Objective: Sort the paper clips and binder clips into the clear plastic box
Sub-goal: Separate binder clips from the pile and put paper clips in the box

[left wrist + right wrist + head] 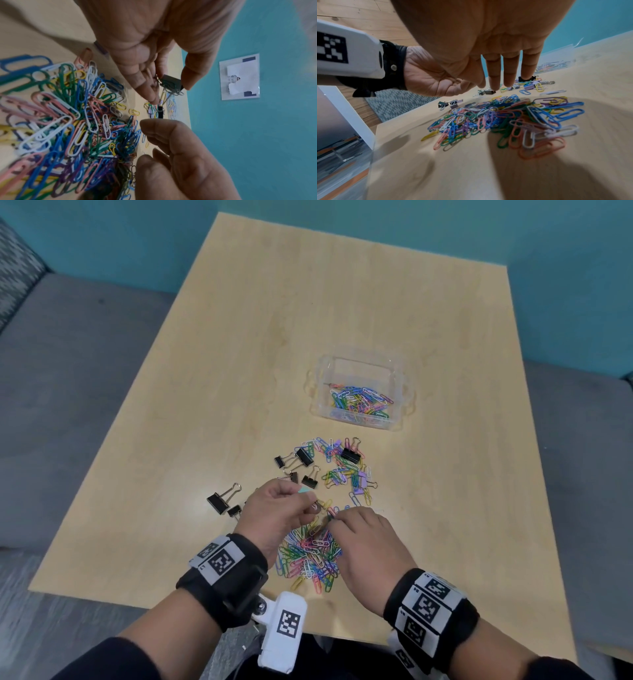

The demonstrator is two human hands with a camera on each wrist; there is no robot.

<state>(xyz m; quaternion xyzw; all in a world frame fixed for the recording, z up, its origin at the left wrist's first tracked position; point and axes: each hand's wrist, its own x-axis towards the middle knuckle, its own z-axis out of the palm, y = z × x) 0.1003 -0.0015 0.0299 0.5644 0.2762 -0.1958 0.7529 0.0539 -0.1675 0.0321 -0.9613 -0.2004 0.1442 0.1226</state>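
A heap of coloured paper clips [310, 553] lies on the table in front of me. My left hand [305, 503] hovers over its far edge and pinches a small grey binder clip [171, 81] between thumb and fingers, with a green paper clip and others tangled on it. My right hand [337, 520] meets it from the right. Its thumb and forefinger are curled at a dark green paper clip [329, 517], while the other fingers [511, 70] point straight down. The clear plastic box [359, 361] stands farther back right, with several paper clips inside.
Black binder clips [219, 501] [301, 457] [350, 454] and lilac ones [359, 484] lie scattered with loose paper clips between the heap and the box. The wooden table [274, 337] is bordered by grey seating on the left and a teal wall behind.
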